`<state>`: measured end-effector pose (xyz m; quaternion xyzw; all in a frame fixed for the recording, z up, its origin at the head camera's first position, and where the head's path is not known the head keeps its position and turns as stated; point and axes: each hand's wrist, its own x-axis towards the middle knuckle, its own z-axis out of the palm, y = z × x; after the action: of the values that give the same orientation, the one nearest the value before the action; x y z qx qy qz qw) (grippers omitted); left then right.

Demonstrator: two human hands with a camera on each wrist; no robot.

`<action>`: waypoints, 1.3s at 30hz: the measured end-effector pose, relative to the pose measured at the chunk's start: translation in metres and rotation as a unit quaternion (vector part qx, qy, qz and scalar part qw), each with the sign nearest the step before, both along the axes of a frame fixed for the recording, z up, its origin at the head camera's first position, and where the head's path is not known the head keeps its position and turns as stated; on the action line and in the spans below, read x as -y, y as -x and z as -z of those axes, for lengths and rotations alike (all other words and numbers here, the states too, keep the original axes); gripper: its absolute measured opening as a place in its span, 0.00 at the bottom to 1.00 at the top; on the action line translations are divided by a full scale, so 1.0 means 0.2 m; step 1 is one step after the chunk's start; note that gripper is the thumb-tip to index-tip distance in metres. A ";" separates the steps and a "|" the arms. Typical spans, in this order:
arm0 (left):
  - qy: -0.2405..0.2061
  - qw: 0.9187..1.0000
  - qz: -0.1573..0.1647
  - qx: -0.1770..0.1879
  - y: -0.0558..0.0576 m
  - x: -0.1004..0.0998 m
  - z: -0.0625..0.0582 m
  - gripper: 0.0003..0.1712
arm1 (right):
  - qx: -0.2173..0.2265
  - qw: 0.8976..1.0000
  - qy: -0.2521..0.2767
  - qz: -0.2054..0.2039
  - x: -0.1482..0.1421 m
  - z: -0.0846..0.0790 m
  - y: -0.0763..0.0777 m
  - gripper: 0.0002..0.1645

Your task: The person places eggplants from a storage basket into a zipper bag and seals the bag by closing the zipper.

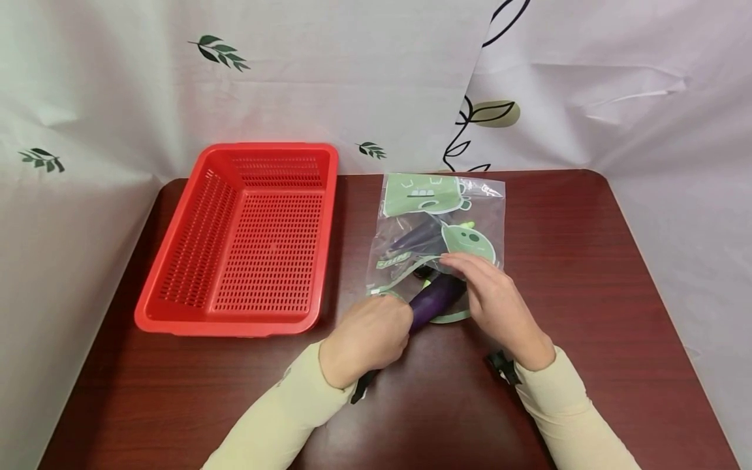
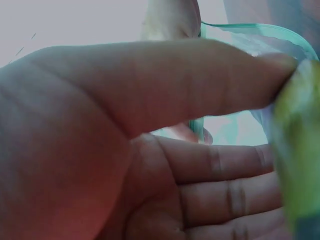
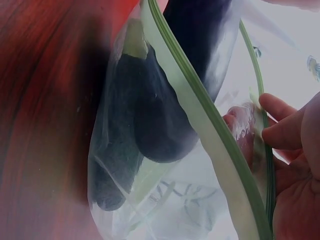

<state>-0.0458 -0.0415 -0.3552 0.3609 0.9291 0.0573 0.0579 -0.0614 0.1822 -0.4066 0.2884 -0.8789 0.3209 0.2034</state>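
Note:
My left hand (image 1: 370, 336) grips a purple eggplant (image 1: 435, 301) by its stem end, whose yellow-green cap (image 2: 300, 150) shows beside my thumb in the left wrist view. The eggplant's other end reaches inside the mouth of a clear zip bag (image 1: 405, 225) with green cartoon prints. My right hand (image 1: 499, 307) pinches one green-striped edge of that mouth between thumb and fingers, keeping the two sides apart. Another dark eggplant (image 3: 120, 120) lies inside the bag, seen through the plastic in the right wrist view.
A red perforated plastic basket (image 1: 323, 261) stands on the left of the dark reddish wooden table (image 1: 599, 294), close to the bag. White cloth (image 1: 399, 72) with leaf prints hangs behind the table and along its sides.

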 end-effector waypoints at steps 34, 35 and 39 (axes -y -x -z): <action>-0.028 0.999 -0.040 -0.013 0.07 -0.14 0.02 0.08 | 0.003 1.000 0.005 -0.005 0.00 0.00 0.00 0.31; -0.029 0.999 -0.042 -0.011 0.07 -0.14 0.02 0.09 | 0.003 1.000 0.005 -0.005 0.00 0.00 0.00 0.31; -0.032 0.999 -0.040 -0.011 0.08 -0.16 0.02 0.11 | 0.001 1.000 0.002 -0.004 0.00 0.01 0.00 0.30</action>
<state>-0.0623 -0.0095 -0.3588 0.3254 0.9411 0.0856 0.0340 -0.0618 0.1816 -0.4079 0.2914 -0.8772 0.3241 0.2015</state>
